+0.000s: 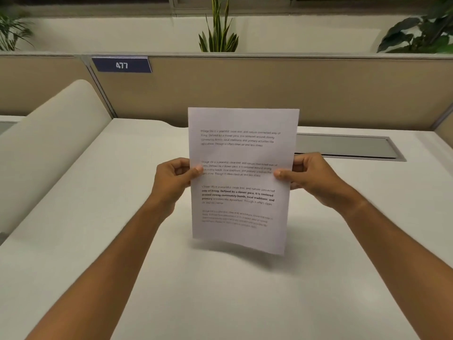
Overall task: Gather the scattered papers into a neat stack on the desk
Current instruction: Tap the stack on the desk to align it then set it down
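My left hand (175, 177) pinches the left edge of the papers (241, 177), thumb on the printed face. They stand nearly upright over the middle of the tabletop (98, 217), lower edge just off it, probably so I can tap them square. My right hand (311, 179) pinches the right edge likewise.

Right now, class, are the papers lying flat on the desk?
No: the papers are held upright above the desk, pinched at their side edges by the left hand and right hand.
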A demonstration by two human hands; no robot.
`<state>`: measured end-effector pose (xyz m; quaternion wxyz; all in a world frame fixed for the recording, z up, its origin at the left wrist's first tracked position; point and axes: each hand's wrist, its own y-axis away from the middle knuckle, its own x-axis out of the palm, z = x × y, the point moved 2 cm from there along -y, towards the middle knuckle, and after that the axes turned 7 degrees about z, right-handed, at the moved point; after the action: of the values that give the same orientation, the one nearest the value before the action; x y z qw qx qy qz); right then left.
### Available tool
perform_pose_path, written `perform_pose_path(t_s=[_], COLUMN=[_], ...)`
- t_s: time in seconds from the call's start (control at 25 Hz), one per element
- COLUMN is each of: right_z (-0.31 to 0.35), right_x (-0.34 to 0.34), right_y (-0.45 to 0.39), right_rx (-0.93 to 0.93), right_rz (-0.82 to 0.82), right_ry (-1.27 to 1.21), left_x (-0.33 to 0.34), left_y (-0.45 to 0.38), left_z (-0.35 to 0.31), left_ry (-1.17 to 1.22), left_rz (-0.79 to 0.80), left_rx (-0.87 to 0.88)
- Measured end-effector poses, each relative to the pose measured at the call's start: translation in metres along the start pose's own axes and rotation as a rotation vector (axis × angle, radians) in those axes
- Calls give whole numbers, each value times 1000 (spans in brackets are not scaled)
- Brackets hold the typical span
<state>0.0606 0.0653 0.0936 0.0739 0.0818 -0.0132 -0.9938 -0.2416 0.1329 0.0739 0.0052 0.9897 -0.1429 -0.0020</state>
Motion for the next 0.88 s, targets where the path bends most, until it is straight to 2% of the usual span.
perform_pose_path(t_s=[0.16, 0.48, 0.68, 0.88], right_z=[8, 2, 28, 44], right_x=[2, 4, -3, -5], right_y=[-1, 5, 5, 10], right_rx=[-107, -138, -325, -485], right_rz=[-182, -280, -426, -450], right_ry=[100, 132, 386, 631], left_x=[9, 17, 10, 2], left_y=[-4, -3, -7, -9], left_z=[-4, -11, -35, -42], left_ry=[-127, -334, -641, -802], left_rz=[-108, -153, -104, -26], left_rx=[138, 249, 522, 631])
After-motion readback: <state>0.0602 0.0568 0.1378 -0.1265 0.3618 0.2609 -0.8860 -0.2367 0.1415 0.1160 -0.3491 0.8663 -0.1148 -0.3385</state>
